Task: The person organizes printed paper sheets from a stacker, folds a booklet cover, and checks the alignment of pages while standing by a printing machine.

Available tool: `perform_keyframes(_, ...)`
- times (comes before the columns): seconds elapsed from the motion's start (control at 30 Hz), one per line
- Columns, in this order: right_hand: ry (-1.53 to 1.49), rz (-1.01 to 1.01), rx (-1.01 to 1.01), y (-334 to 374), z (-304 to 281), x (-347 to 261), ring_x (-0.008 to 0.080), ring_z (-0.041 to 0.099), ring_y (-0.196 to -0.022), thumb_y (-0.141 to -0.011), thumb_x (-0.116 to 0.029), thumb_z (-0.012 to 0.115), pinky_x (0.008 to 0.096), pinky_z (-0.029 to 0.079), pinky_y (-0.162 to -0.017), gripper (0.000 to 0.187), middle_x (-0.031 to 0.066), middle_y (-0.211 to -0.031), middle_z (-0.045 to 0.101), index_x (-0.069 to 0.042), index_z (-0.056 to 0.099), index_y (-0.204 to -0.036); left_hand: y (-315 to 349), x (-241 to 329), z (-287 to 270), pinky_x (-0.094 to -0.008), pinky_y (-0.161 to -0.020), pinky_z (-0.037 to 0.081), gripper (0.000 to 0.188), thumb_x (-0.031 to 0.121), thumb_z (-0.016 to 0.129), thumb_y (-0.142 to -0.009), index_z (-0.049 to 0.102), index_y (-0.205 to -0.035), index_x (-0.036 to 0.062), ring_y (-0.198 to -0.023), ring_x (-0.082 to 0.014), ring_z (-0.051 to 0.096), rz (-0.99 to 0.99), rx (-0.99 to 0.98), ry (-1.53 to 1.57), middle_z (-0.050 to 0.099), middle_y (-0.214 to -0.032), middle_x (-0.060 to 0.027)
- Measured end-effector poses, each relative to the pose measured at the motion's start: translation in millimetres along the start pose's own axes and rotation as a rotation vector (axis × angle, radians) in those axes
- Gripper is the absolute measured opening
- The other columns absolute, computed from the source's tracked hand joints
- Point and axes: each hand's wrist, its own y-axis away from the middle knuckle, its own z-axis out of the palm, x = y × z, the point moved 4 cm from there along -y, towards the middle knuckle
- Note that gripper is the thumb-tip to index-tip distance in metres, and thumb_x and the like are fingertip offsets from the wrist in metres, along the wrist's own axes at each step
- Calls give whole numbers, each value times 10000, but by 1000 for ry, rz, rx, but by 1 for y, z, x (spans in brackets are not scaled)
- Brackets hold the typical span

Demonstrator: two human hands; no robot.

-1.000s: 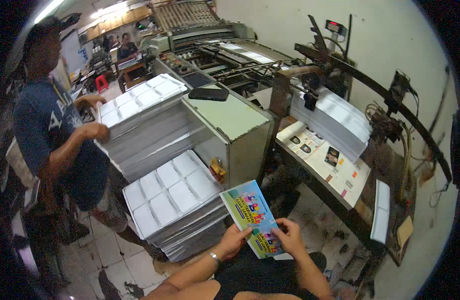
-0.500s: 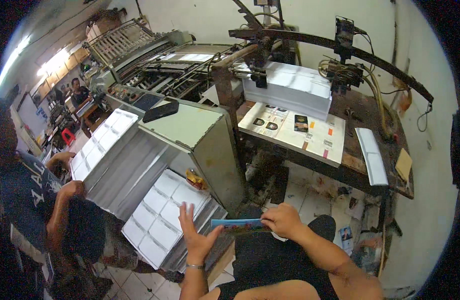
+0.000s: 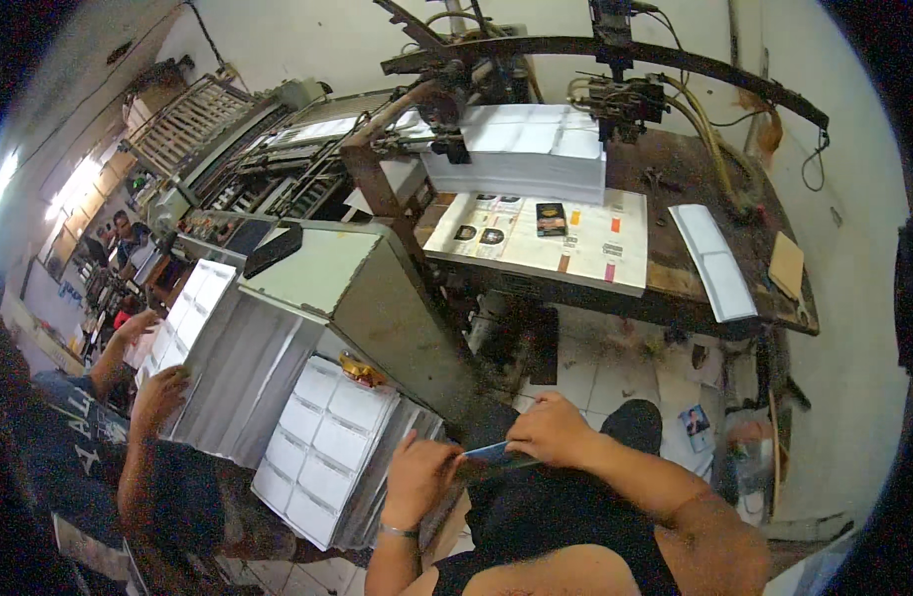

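Observation:
A narrow blue printed paper strip (image 3: 487, 453) is stretched between my two hands, low in front of my body. My left hand (image 3: 420, 479) pinches its left end, the fingers closed against the thumb. At the other end my right hand (image 3: 558, 433) grips the strip with curled fingers, which cover part of it. The strip's lower side is dark and blurred. Just left of my left hand stands a low stack of printed white sheets (image 3: 322, 437).
At left, a co-worker's hands (image 3: 158, 397) rest at a taller sheet stack (image 3: 203, 288). A green-grey machine cabinet (image 3: 362, 253) stands ahead. The table (image 3: 665, 263) at right bears a paper pile (image 3: 516, 174), a small dark box (image 3: 551, 220) and a folded white sheet (image 3: 712, 263).
My left hand has gone from spread fingers to a pinch on the strip's left end. The view has shifted to the right, and the co-worker's hands have moved along the tall stack.

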Motion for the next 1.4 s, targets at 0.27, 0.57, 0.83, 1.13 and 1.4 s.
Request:
perform_keyframes(0.27, 19, 62, 75, 35, -52, 33, 182, 659, -838, -868, -389, 705, 451, 411, -986, 197, -33, -821, 707, -195, 741, -855, -7, -11, -18, -473, -983, 490, 174, 267, 773, -830, 700, -862, 112, -823, -279, 669, 15, -1, -6, 699, -830, -70)
perform_keyframes(0.57, -162, 159, 154, 69, -71, 66, 191, 654, -815, -830, -414, 740, 424, 421, -964, 250, -8, -794, 713, -170, 740, -779, -24, -5, -33, -421, -685, 489, 177, 216, 798, -802, 706, -825, 66, -731, -328, 621, -86, -113, 26, 662, -785, -116)
perform_keyframes(0.83, -336, 252, 197, 96, -82, 97, 223, 659, -773, -809, -329, 771, 377, 450, -844, 197, 28, -801, 723, -136, 753, -778, -38, 3, -33, -396, -684, 499, 192, 190, 798, -813, 687, -828, 33, -751, -331, 637, -183, -122, 200, 663, -794, -137)
perform_keyframes(1.13, -532, 397, 337, 130, -65, 134, 267, 661, -750, -770, -322, 804, 397, 494, -740, 211, 62, -812, 733, -117, 757, -793, -53, 9, -40, -393, -698, 520, 228, 221, 800, -824, 686, -833, 24, -741, -342, 652, -243, -127, 169, 688, -815, -147)
perform_keyframes(1.4, -739, 527, 524, 154, -56, 151, 193, 652, -706, -696, -128, 855, 324, 503, -661, 170, 82, -761, 715, -56, 705, -727, -71, 11, -26, -400, -704, 519, 202, 224, 778, -848, 695, -859, 39, -778, -339, 656, -139, -157, 132, 684, -827, -141)
